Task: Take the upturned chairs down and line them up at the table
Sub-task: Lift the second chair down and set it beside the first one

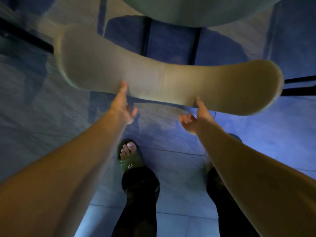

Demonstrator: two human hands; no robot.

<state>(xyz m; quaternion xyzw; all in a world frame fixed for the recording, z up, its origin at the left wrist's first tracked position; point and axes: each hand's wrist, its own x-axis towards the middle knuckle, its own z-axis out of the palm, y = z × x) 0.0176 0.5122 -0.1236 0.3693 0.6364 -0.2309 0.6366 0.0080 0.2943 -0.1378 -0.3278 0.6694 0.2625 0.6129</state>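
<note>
A chair with a curved beige padded backrest (164, 82) stands right in front of me. Its pale seat (205, 9) lies beyond at the top edge, joined by two black bars (196, 47). My left hand (124, 108) touches the backrest's near edge with one fingertip, the other fingers spread and off it. My right hand (196, 117) does the same further right, one finger on the edge and the rest apart below it. Neither hand is closed around the backrest. The chair's legs are hidden.
Grey-blue tiled floor (171, 142) lies below. My feet in dark trousers and a green slipper (130, 159) stand just behind the chair. Black metal bars cross at the left (25, 36) and at the right (301, 86).
</note>
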